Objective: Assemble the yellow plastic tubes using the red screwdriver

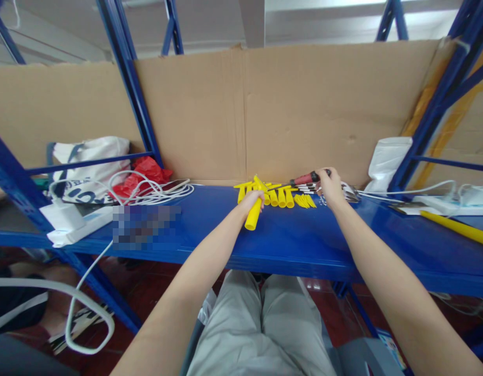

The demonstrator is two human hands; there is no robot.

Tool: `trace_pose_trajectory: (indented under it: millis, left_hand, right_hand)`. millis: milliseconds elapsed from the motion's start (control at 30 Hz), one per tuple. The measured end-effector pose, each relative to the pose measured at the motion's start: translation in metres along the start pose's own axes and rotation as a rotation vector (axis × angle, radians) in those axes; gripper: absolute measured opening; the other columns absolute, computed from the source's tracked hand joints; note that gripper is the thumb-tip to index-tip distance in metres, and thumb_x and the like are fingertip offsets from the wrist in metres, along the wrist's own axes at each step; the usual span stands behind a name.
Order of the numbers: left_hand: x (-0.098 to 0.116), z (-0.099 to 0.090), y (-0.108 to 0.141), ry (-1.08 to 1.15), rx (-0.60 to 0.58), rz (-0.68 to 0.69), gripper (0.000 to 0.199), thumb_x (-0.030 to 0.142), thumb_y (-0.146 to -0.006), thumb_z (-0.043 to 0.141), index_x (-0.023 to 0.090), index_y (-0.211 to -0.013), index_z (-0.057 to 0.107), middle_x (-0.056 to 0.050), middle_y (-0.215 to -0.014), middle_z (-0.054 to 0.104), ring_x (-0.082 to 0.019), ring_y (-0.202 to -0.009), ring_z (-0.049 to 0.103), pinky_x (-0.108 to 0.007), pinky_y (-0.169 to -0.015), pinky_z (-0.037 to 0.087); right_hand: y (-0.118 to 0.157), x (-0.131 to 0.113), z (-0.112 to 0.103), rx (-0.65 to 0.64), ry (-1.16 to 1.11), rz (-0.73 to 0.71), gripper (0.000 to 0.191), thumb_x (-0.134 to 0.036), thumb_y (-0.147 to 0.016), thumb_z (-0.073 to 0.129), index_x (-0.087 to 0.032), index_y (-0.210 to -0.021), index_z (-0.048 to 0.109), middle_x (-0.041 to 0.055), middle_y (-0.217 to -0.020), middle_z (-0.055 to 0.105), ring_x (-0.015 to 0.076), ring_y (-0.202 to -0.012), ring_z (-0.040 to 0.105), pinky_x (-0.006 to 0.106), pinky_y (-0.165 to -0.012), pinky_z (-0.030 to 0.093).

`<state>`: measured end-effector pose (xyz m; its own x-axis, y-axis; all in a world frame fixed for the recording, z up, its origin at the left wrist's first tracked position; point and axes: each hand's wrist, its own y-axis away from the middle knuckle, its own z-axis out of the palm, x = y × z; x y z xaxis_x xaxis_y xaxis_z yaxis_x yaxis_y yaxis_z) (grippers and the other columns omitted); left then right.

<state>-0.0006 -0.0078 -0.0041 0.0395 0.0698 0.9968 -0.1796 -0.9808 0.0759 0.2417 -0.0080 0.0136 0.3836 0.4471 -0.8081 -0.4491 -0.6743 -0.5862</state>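
Note:
My left hand (254, 201) is closed around a yellow tube-shaped piece (252, 218), its open round end pointing toward me. My right hand (328, 183) grips a screwdriver with a red and black handle (305, 179), its thin shaft pointing left to the piece in my left hand. Whether the tip touches it is too small to tell. Behind and right of my left hand, several yellow tube pieces (281, 198) lie in a row on the blue table (210, 222). Small flat yellow pieces (305, 201) lie beside them, and small metallic parts are near my right hand.
At the left are a white power strip (86, 225), coiled white cable (147, 193), a red bag (149, 169) and a white bag (108, 149). A yellow tube (456, 228) and white pouch (388, 162) are at right. Cardboard (304, 109) stands behind. A person's leg shows lower left.

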Motion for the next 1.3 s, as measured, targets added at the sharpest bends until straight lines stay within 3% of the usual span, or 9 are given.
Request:
trace_pose_trajectory:
  millis: [200,367,600,800,933,1033,1200,1300]
  left_hand:
    - [-0.001,0.0,0.0,-0.02,0.008,-0.003,0.017,0.011,-0.06,0.048,0.02,-0.047,0.043,0.0,-0.038,0.042,-0.008,-0.033,0.036,-0.021,-0.036,0.032]
    - [-0.001,0.0,-0.001,-0.018,0.006,0.001,0.017,0.011,-0.06,0.049,0.019,-0.046,0.043,0.0,-0.038,0.042,-0.008,-0.033,0.036,-0.02,-0.035,0.032]
    - [-0.002,-0.002,-0.003,-0.028,0.009,0.002,0.016,0.012,-0.06,0.049,0.02,-0.047,0.044,-0.001,-0.038,0.042,-0.009,-0.034,0.037,-0.022,-0.038,0.035]
    - [-0.002,-0.002,-0.003,-0.028,-0.004,0.012,0.01,0.013,-0.058,0.048,0.02,-0.051,0.048,-0.001,-0.039,0.043,-0.011,-0.036,0.038,-0.023,-0.038,0.035]
    - [-0.001,-0.002,-0.001,-0.045,0.0,0.007,0.01,0.014,-0.059,0.049,0.02,-0.051,0.048,-0.001,-0.039,0.043,-0.011,-0.035,0.038,-0.023,-0.038,0.035]
    - [-0.001,-0.001,-0.001,-0.045,-0.006,0.017,0.011,0.014,-0.06,0.049,0.019,-0.05,0.047,-0.001,-0.04,0.044,-0.011,-0.035,0.039,-0.023,-0.039,0.036]
    - [0.0,-0.001,0.0,-0.031,-0.001,0.012,0.01,0.013,-0.059,0.048,0.019,-0.051,0.048,-0.001,-0.04,0.044,-0.01,-0.035,0.039,-0.023,-0.038,0.036]
    - [0.001,-0.001,0.001,-0.031,0.015,0.009,0.012,0.012,-0.059,0.049,0.02,-0.05,0.046,0.0,-0.039,0.044,-0.01,-0.033,0.038,-0.022,-0.037,0.035]
  right_hand:
    - [-0.001,-0.001,-0.003,0.059,0.092,-0.058,0.041,-0.06,-0.078,0.056,-0.021,-0.068,0.05,-0.0003,-0.058,0.05,0.0164,-0.062,0.053,0.031,-0.06,0.044]
    - [0.001,-0.003,-0.001,0.031,0.008,-0.021,0.034,-0.055,-0.077,0.057,-0.022,-0.073,0.051,-0.0033,-0.054,0.047,0.0153,-0.056,0.051,0.029,-0.056,0.043]
    - [0.002,-0.003,-0.002,0.048,0.063,-0.04,0.044,-0.065,-0.074,0.056,-0.022,-0.072,0.05,-0.0015,-0.054,0.047,0.017,-0.06,0.052,0.031,-0.056,0.043]
    - [0.006,-0.011,0.0,-0.028,-0.093,0.084,0.041,-0.062,-0.07,0.062,-0.024,-0.08,0.049,-0.0047,-0.05,0.045,0.0144,-0.044,0.044,0.029,-0.043,0.034]
    - [0.006,-0.01,-0.001,0.001,-0.047,0.043,0.048,-0.07,-0.072,0.057,-0.023,-0.075,0.048,-0.004,-0.049,0.043,0.014,-0.045,0.045,0.03,-0.045,0.035]
    - [0.003,-0.008,-0.001,0.049,-0.04,0.022,0.046,-0.067,-0.072,0.059,-0.022,-0.073,0.049,-0.005,-0.05,0.042,0.0125,-0.047,0.044,0.028,-0.045,0.035]
    - [0.005,-0.01,-0.002,-0.037,-0.116,0.07,0.04,-0.062,-0.072,0.061,-0.023,-0.076,0.05,-0.0052,-0.047,0.044,0.0127,-0.042,0.042,0.028,-0.04,0.03]
    - [0.006,-0.01,-0.003,-0.015,-0.025,0.015,0.044,-0.066,-0.073,0.059,-0.023,-0.069,0.047,-0.0036,-0.048,0.044,0.0126,-0.044,0.042,0.028,-0.042,0.031]
